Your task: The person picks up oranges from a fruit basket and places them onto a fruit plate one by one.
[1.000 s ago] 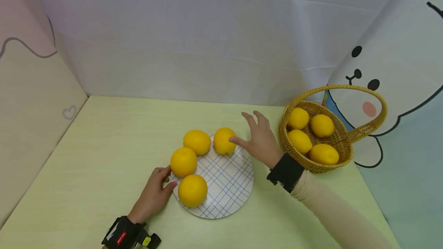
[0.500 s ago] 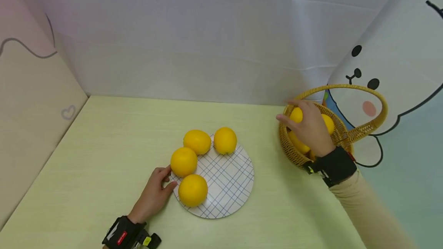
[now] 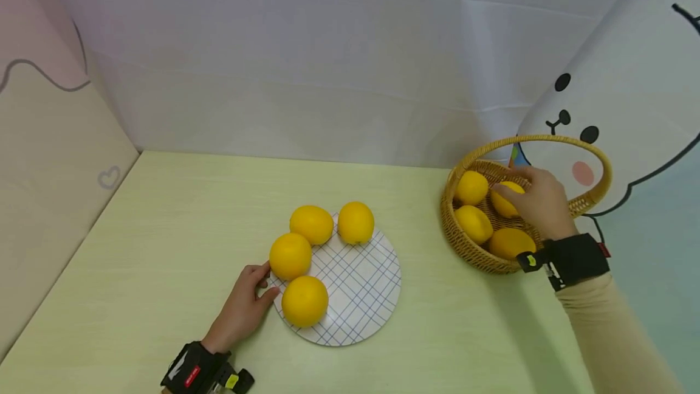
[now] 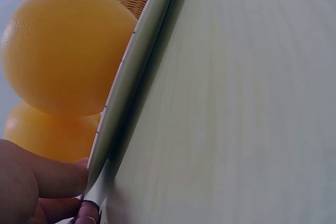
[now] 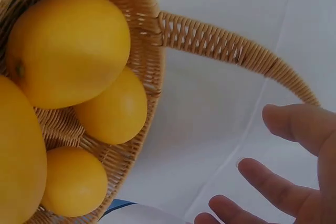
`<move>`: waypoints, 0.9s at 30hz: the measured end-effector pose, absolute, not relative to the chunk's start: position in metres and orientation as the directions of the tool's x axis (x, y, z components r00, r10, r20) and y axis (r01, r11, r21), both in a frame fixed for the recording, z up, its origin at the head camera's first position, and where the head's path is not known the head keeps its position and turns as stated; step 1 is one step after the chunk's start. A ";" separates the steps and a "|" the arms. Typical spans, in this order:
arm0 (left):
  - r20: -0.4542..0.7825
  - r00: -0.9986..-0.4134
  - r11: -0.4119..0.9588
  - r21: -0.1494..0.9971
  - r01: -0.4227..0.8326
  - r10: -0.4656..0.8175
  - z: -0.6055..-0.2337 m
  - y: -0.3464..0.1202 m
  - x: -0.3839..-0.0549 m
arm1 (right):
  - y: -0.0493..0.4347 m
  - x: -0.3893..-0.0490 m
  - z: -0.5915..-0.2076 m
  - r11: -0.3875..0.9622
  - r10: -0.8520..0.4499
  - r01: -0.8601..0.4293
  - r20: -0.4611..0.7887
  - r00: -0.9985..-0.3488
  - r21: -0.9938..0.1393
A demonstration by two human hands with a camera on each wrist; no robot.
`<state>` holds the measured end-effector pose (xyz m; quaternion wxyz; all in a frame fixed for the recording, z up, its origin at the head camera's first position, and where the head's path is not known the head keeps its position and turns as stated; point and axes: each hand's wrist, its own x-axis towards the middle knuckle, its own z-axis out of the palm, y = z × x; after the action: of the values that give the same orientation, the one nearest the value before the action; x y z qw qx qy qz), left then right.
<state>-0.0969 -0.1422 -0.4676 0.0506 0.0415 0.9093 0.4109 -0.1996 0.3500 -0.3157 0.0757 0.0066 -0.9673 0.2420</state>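
At the left edge of a round white plate with blue grid lines (image 3: 361, 290), my left hand (image 3: 240, 306) pinches the rim, thumb and fingers on opposite faces in the left wrist view. Several yellow lemon-like fruits (image 3: 304, 301) rest along the plate's left and far side. My right hand (image 3: 544, 202) hovers over the right side of a wicker basket (image 3: 452, 233), overlapping one yellow fruit (image 3: 504, 207) in the head view. Its fingers (image 5: 273, 184) are spread with nothing between them, close to the basket's arched handle (image 5: 226, 45). Several more yellow fruits (image 5: 68, 48) lie inside.
The pale wooden table (image 3: 180, 217) carries plate and basket. White cloth (image 3: 301, 78) hangs behind it, and a cartoon-printed curtain (image 3: 645, 157) closes off the right side beside the basket. A pale panel (image 3: 54, 199) stands at the left.
My right hand has moved right from beside the fruit at the plate's far edge, across the basket to its right side. The left hand, plate and fruits on it have not moved.
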 end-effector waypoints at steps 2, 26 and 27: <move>-0.061 -0.991 0.658 0.752 0.031 0.117 -0.468 -0.142 -0.097 | 0.358 -0.202 -0.317 0.890 0.036 -0.004 0.081 -0.996 -0.456; -0.059 -0.992 0.651 0.759 0.031 0.116 -0.469 -0.142 -0.097 | 0.379 -0.203 -0.359 0.954 -0.139 0.026 -0.516 -0.845 -0.300; -0.054 -0.992 0.650 0.759 0.035 0.117 -0.469 -0.142 -0.097 | 0.379 -0.203 -0.361 0.953 -0.143 0.023 -0.518 -0.844 -0.301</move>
<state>-0.0968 -0.1422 -0.4691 0.0492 0.0418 0.9069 0.4164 -0.2027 0.3792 -0.3608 -0.2779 0.0318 -0.9484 0.1493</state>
